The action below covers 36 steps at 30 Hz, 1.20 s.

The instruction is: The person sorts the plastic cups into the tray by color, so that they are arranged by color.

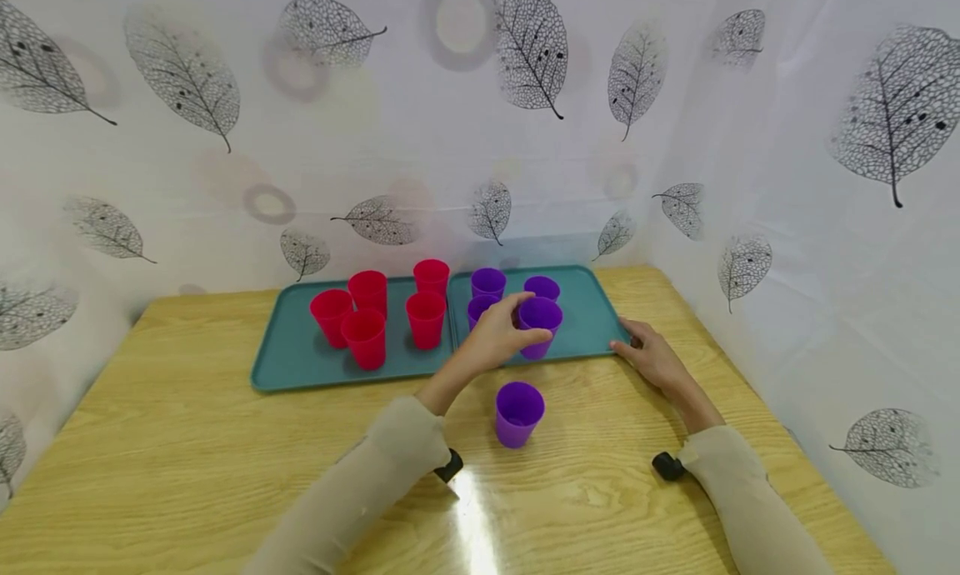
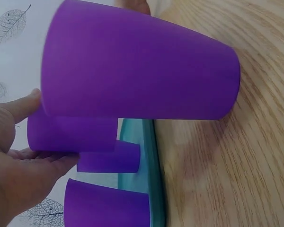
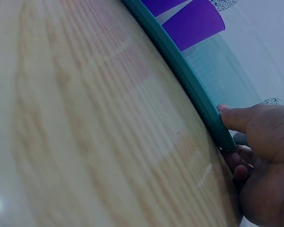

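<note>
My left hand [image 1: 498,333] grips a purple cup [image 1: 540,329] by its sides, thumb and fingers spread around it, at the front of the right teal tray [image 1: 588,308]. In the left wrist view this held cup [image 2: 75,135] shows behind a nearer purple cup. That nearer cup [image 1: 517,417] stands upright on the table before the tray. Several other purple cups, one of them at the back [image 1: 489,283], stand on the right tray. My right hand [image 1: 656,358] holds that tray's front right corner, with the thumb [image 3: 234,117] at the rim and the fingers curled beside the corner.
Left of it, a second teal tray [image 1: 288,367] bears several upright red cups [image 1: 366,342]. Both trays lie side by side on a wooden table [image 1: 225,450]. A white leaf-patterned curtain [image 1: 420,142] hangs behind and along the right side.
</note>
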Each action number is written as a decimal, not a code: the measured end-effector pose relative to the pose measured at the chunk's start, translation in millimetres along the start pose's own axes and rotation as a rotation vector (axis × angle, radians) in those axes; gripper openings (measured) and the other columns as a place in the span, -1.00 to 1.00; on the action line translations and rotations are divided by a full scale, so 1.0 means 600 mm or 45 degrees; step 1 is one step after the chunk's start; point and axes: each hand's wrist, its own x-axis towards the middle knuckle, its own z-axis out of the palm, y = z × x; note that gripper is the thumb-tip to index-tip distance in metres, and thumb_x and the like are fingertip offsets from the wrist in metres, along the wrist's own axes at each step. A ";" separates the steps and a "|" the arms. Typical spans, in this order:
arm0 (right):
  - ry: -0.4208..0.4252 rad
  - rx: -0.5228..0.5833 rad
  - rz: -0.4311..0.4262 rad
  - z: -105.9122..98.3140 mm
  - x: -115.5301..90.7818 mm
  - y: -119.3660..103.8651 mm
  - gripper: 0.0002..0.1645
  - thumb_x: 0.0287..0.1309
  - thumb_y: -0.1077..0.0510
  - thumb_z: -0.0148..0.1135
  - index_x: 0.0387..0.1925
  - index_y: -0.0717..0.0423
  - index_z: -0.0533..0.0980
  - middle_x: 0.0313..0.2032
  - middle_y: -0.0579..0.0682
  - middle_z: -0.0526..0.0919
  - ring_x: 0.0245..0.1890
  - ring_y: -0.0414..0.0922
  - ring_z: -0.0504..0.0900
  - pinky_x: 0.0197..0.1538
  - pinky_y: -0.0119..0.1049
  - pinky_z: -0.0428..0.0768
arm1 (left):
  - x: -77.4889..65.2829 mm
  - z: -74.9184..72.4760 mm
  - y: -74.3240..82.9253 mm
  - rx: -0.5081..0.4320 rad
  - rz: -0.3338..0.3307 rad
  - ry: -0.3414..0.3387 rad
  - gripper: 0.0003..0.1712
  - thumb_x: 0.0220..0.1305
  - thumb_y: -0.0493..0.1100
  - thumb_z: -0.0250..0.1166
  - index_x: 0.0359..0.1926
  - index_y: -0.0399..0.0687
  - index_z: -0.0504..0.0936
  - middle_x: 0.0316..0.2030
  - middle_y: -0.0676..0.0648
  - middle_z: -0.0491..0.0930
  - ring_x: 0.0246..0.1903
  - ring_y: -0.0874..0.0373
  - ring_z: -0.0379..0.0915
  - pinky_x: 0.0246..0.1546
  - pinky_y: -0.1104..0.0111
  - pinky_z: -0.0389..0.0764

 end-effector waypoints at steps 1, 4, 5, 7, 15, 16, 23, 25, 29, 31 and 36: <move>0.001 -0.001 -0.003 0.000 0.000 0.000 -0.16 0.55 0.05 0.14 0.56 0.41 0.04 0.48 0.48 0.11 0.18 0.21 0.27 0.20 0.11 0.32 | 0.001 0.002 -0.001 0.001 -0.005 -0.001 -0.12 0.27 -0.03 0.50 0.51 -0.18 0.35 -0.11 -0.10 0.58 -0.14 0.06 0.48 -0.11 0.28 0.58; 0.003 0.005 -0.010 0.002 0.000 0.000 -0.16 0.55 0.05 0.15 0.56 0.41 0.05 0.47 0.48 0.12 0.15 0.21 0.27 0.17 0.09 0.32 | 0.005 0.007 -0.005 0.025 -0.026 0.009 -0.12 0.29 -0.03 0.50 0.52 -0.18 0.33 0.09 -0.17 0.61 0.03 0.00 0.54 0.07 0.19 0.60; 0.003 0.009 -0.009 0.002 0.000 0.000 -0.16 0.55 0.05 0.15 0.56 0.41 0.05 0.47 0.48 0.12 0.16 0.21 0.27 0.18 0.09 0.32 | 0.005 0.009 -0.006 0.034 -0.036 0.012 -0.12 0.29 -0.04 0.49 0.52 -0.18 0.32 0.18 -0.20 0.59 0.11 -0.03 0.53 0.14 0.14 0.58; 0.004 0.016 -0.005 0.003 0.000 0.001 -0.17 0.55 0.06 0.15 0.56 0.41 0.05 0.47 0.48 0.12 0.19 0.23 0.26 0.20 0.12 0.31 | 0.007 0.014 -0.008 0.054 -0.050 0.022 -0.12 0.31 -0.06 0.48 0.52 -0.18 0.31 0.33 -0.22 0.50 0.26 -0.08 0.47 0.27 0.08 0.51; -0.008 0.024 0.017 0.002 -0.001 0.004 -0.16 0.56 0.02 0.13 0.58 0.38 0.03 0.50 0.47 0.08 0.36 0.27 0.21 0.35 0.21 0.26 | 0.013 0.031 -0.016 0.054 -0.077 0.064 -0.12 0.31 -0.12 0.47 0.52 -0.27 0.28 0.40 -0.30 0.42 0.36 -0.16 0.38 0.37 0.05 0.42; -0.008 0.018 0.015 0.002 -0.001 0.005 -0.15 0.56 0.02 0.12 0.58 0.38 0.03 0.50 0.47 0.08 0.33 0.26 0.23 0.33 0.21 0.27 | 0.014 0.032 -0.017 0.049 -0.082 0.069 -0.11 0.31 -0.12 0.47 0.53 -0.27 0.28 0.39 -0.30 0.42 0.36 -0.16 0.39 0.37 0.05 0.42; -0.003 -0.005 0.006 0.001 -0.002 0.004 -0.15 0.56 0.01 0.12 0.57 0.39 0.04 0.48 0.48 0.09 0.24 0.24 0.26 0.25 0.17 0.31 | 0.018 0.042 -0.019 0.043 -0.115 0.106 -0.10 0.33 -0.09 0.45 0.55 -0.24 0.24 0.43 -0.28 0.39 0.38 -0.15 0.36 0.39 0.06 0.40; -0.003 -0.005 0.011 0.001 -0.002 0.003 -0.16 0.56 0.01 0.12 0.57 0.38 0.04 0.49 0.47 0.09 0.22 0.23 0.27 0.24 0.15 0.31 | 0.018 0.045 -0.019 0.048 -0.129 0.109 -0.09 0.34 -0.09 0.45 0.56 -0.24 0.22 0.44 -0.27 0.37 0.39 -0.15 0.35 0.40 0.06 0.39; -0.005 -0.011 0.011 0.001 -0.001 0.002 -0.16 0.57 0.02 0.12 0.57 0.38 0.04 0.48 0.48 0.10 0.20 0.24 0.27 0.21 0.14 0.32 | 0.019 0.050 -0.021 0.079 -0.148 0.103 -0.07 0.36 -0.08 0.43 0.58 -0.22 0.18 0.48 -0.25 0.31 0.43 -0.13 0.29 0.43 0.07 0.35; -0.005 -0.009 0.016 0.001 -0.001 0.003 -0.17 0.56 0.03 0.12 0.58 0.37 0.04 0.49 0.47 0.10 0.22 0.23 0.27 0.23 0.14 0.31 | 0.020 0.052 -0.022 0.091 -0.151 0.102 -0.06 0.37 -0.08 0.43 0.59 -0.23 0.16 0.50 -0.25 0.28 0.45 -0.13 0.26 0.45 0.08 0.31; -0.003 0.004 0.014 0.001 -0.002 0.005 -0.15 0.56 0.02 0.13 0.58 0.38 0.03 0.49 0.47 0.09 0.25 0.25 0.26 0.26 0.17 0.30 | 0.022 0.056 -0.024 0.096 -0.165 0.113 -0.05 0.38 -0.08 0.41 0.59 -0.27 0.11 0.51 -0.27 0.25 0.47 -0.13 0.22 0.47 0.09 0.27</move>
